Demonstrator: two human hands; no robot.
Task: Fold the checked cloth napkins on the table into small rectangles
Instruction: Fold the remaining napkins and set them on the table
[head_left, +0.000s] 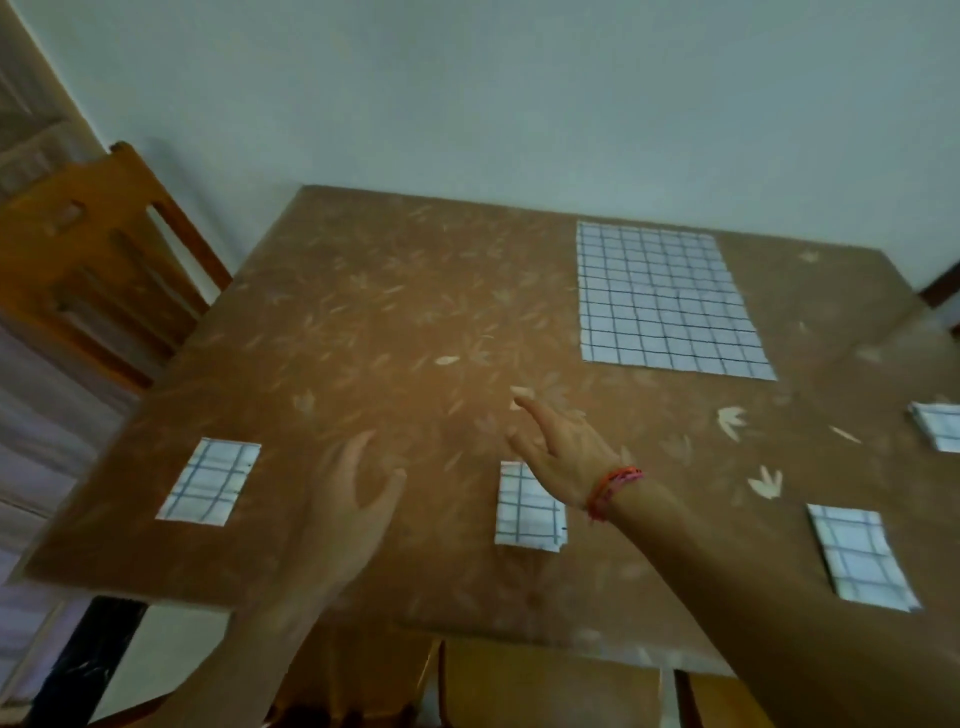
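Observation:
A large unfolded checked napkin (670, 301) lies flat at the far right of the brown table (395, 312). Small folded checked rectangles lie near the front: one at the left (210, 480), one in the middle (527, 512), one at the right (860, 556), and one cut off by the right edge (940, 426). My right hand (558, 449), with a red thread bracelet at the wrist, is stretched out over the table with straight fingers, above the middle folded napkin. My left hand (353, 499) hovers open and blurred over bare table, holding nothing.
A wooden chair (104, 260) stands at the table's left side. Another chair's back (545, 686) shows under the front edge. A plain wall lies behind the table. A dark object (943, 286) pokes in at the far right.

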